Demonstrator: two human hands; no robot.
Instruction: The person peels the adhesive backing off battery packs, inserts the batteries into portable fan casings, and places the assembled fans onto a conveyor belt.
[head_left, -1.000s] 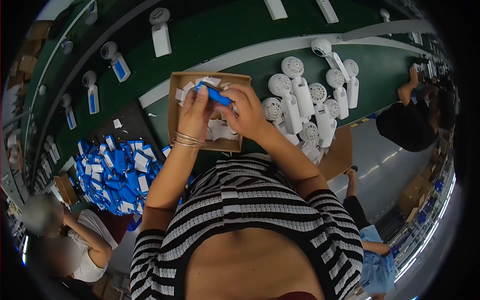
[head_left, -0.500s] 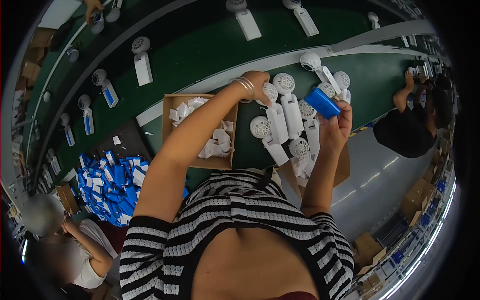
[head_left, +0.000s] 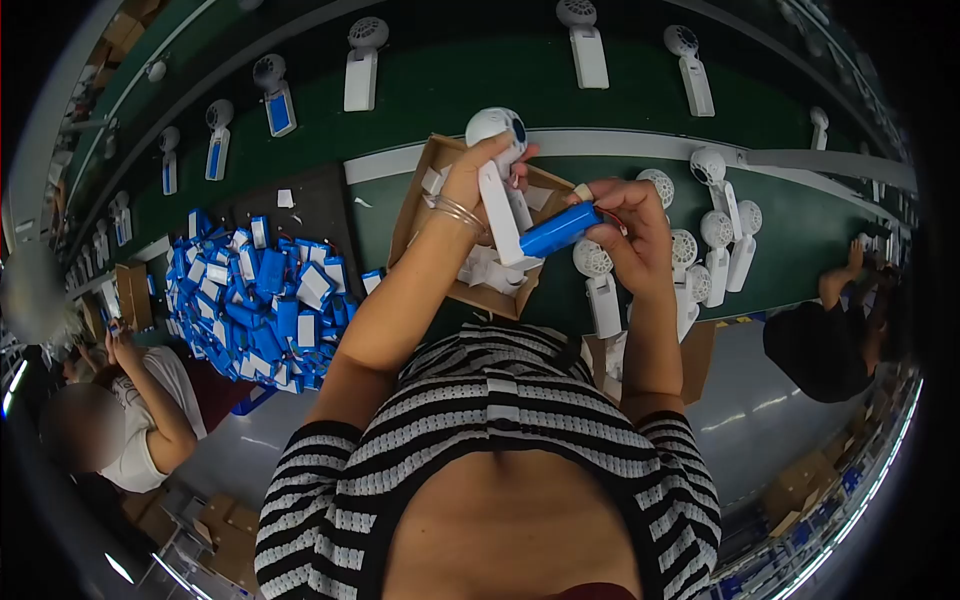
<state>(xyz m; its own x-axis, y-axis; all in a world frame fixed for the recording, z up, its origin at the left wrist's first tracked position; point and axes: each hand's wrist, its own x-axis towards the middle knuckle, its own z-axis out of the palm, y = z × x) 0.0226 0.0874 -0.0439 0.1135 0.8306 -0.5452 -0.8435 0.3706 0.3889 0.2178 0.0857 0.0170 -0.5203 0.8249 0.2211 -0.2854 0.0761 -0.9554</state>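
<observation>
My left hand (head_left: pixel 484 180) grips a white handheld fan (head_left: pixel 502 218), its round head up and its long handle slanting down over an open cardboard box (head_left: pixel 403 228). In my right hand (head_left: pixel 634 228) is a blue battery pack (head_left: pixel 560 230), held at its right end, where thin red wires show. The pack's left end meets the lower part of the fan's handle. White paper scraps (head_left: pixel 492 272) lie inside the box under my hands. Just right of my right hand, more white fans (head_left: pixel 717 230) lie together on the green table.
A large heap of blue battery packs (head_left: pixel 262 305) lies at the left. Spaced fans (head_left: pixel 362 75) lie on the green surface (head_left: pixel 480 75) beyond the grey rail (head_left: pixel 640 143). People sit at the left (head_left: pixel 165 415) and right (head_left: pixel 815 345). Another cardboard box (head_left: pixel 697 362) stands below the fans.
My left hand has picked up a fan from the group and brought it left over the box. My right hand has moved the blue battery pack left to the fan. The view has shifted.
</observation>
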